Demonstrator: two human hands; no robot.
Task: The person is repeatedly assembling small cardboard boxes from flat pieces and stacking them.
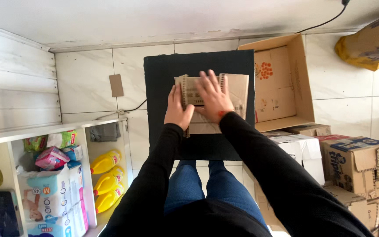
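A flat brown cardboard piece (237,92) with corrugated edges lies on a black square surface (163,79) in front of me. My left hand (177,109) rests on its left edge, fingers pointing away from me. Spread flat, my right hand (213,97) presses on the middle of the cardboard. Both my arms are in black sleeves. My knees in blue jeans show below the black surface.
An open empty cardboard box (301,66) stands right of the black surface. Closed cartons (360,160) are stacked at the right. White shelves (84,131) at the left hold yellow bottles (105,161) and packs. A small cardboard scrap (116,85) lies on the tiled floor.
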